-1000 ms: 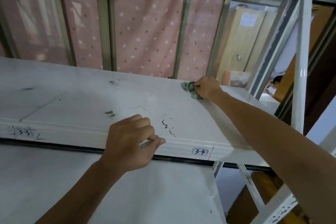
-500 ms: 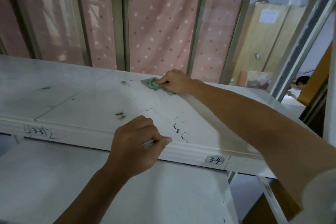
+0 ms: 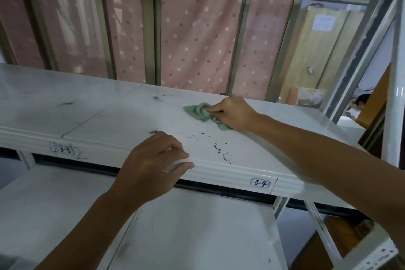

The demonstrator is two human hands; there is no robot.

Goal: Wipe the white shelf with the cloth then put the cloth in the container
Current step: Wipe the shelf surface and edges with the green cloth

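Note:
A white shelf (image 3: 114,120) spans the view at chest height, with dark scuff marks near its front edge and a label "3-4" on the front lip. My right hand (image 3: 232,113) presses a bunched green cloth (image 3: 200,113) onto the shelf's back middle. Part of the cloth is hidden under the palm. My left hand (image 3: 153,160) rests on the shelf's front lip, fingers curled over the edge, holding nothing else. No container is in view.
A lower white shelf (image 3: 186,237) lies below. White uprights (image 3: 394,94) stand at the right. Pink dotted curtains (image 3: 197,39) behind metal frames close off the back. A person (image 3: 360,103) sits far right beyond the rack.
My right hand slid the cloth leftward along the back of the shelf, then a little forward toward me. My left hand stayed on the front lip.

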